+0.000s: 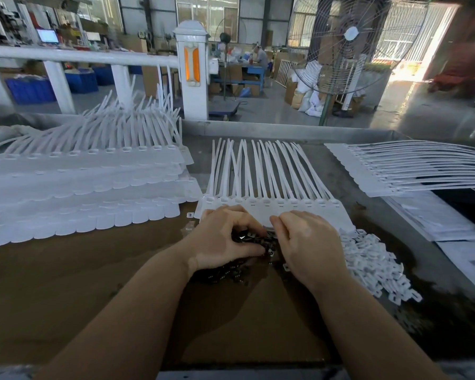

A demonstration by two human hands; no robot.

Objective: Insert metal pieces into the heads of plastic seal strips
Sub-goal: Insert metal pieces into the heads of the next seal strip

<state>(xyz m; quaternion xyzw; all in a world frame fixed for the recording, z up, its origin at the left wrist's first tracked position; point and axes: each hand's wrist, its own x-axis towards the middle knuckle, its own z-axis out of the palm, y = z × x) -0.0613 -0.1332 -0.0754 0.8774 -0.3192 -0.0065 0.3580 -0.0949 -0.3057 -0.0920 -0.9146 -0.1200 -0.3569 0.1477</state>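
Several stacked sheets of seal strips (83,187) lie far left on the table (66,283). Left hand (225,237) rests on the dark metal pieces (247,239), fingers curled into the pile; exact pinch cannot be told. Centre strip sheet (269,185) lies just beyond both hands. Right hand (307,242) has its fingers bent, tips at the sheet's near edge; grip unclear. White plastic clips (373,261) are heaped right; another strip sheet (412,168) lies far right.

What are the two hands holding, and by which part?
Cannot be told: left hand and right hand curl into the dark metal pieces, fingertips hidden.
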